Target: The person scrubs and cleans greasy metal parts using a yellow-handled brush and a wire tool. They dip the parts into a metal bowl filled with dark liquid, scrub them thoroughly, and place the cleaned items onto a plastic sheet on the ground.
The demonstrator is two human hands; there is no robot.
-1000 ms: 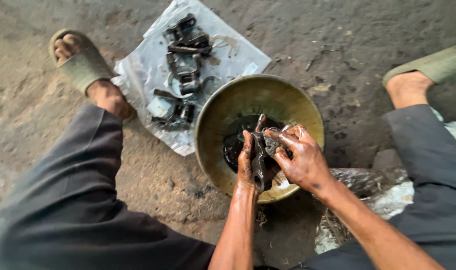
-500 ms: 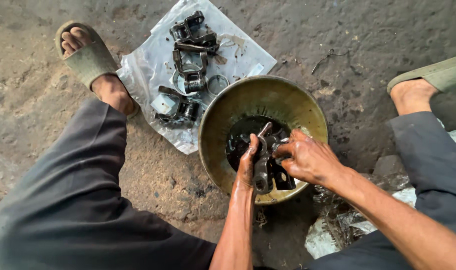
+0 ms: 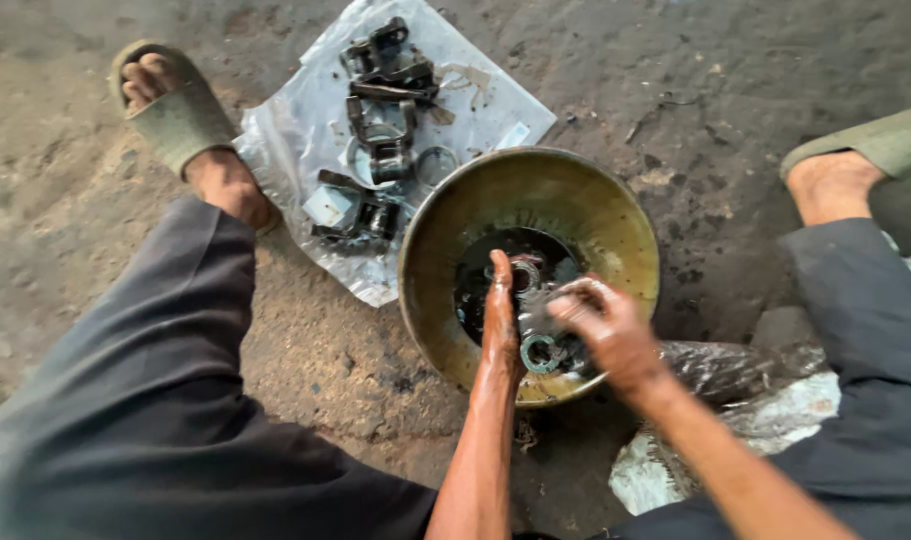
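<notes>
A brass-coloured metal bowl (image 3: 586, 205) sits on the ground between my legs, with dark oily liquid and small metal parts at its bottom. My left hand (image 3: 500, 315) reaches down into the bowl, fingers pointing at the dark liquid beside a ring-shaped part (image 3: 527, 274). My right hand (image 3: 606, 335) is over the bowl's near side, blurred, fingers curled around something I cannot make out. A greasy metal ring (image 3: 542, 353) lies just under it.
A clear plastic sheet (image 3: 296, 135) lies at the bowl's far left, carrying several greasy metal parts (image 3: 381, 150) and rings. My sandalled feet (image 3: 181, 125) rest at either side. Crumpled plastic (image 3: 736, 400) lies at the right.
My hands have shifted lower into the bowl. The dark part held between both hands earlier is no longer visible in them; the left hand now points straight into the liquid.
</notes>
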